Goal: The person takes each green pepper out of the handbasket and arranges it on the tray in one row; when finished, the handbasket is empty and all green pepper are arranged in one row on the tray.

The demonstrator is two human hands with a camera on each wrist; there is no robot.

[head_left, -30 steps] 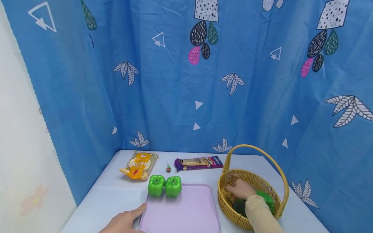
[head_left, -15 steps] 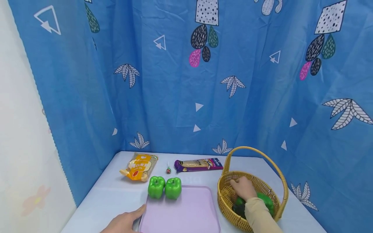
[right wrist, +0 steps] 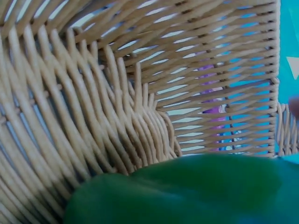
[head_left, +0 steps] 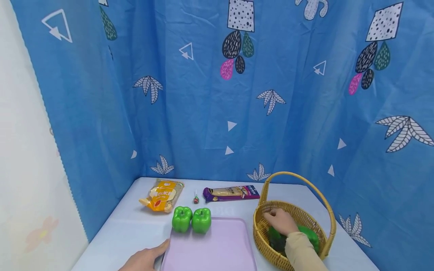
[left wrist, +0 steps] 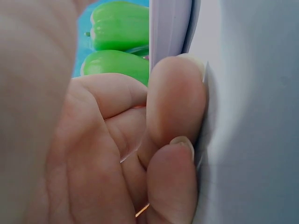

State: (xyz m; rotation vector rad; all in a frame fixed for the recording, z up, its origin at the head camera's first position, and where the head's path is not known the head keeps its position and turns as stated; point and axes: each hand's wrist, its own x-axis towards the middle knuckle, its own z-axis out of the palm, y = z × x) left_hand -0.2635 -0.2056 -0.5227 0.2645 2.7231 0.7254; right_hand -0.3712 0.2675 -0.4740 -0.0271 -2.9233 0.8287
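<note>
My left hand [head_left: 145, 258] rests at the left edge of the pale purple tray [head_left: 211, 244], one finger along its rim. In the left wrist view, its bent fingertips [left wrist: 175, 100] sit against the white table beside the tray rim [left wrist: 169, 37]. My right hand [head_left: 281, 221] reaches down into the wicker basket [head_left: 266, 256], over green bell peppers [head_left: 310, 237]. A large green pepper [right wrist: 187, 191] fills the bottom of the right wrist view. Only a bit of fingertip [right wrist: 294, 107] shows there, so I cannot tell whether the hand grips it.
Two green bell peppers [head_left: 201, 221] stand side by side on the tray's back left corner. Behind lie a yellow food bag [head_left: 164, 194], a lollipop [head_left: 196, 198] and a purple-ended packet of noodles [head_left: 230, 193]. The basket's tall handle [head_left: 315, 192] arches over it. A blue curtain [head_left: 210, 113] hangs behind.
Within the basket my right hand has shifted slightly, and more green shows beneath it. The head view has tilted up a little. My left hand stays by the tray.
</note>
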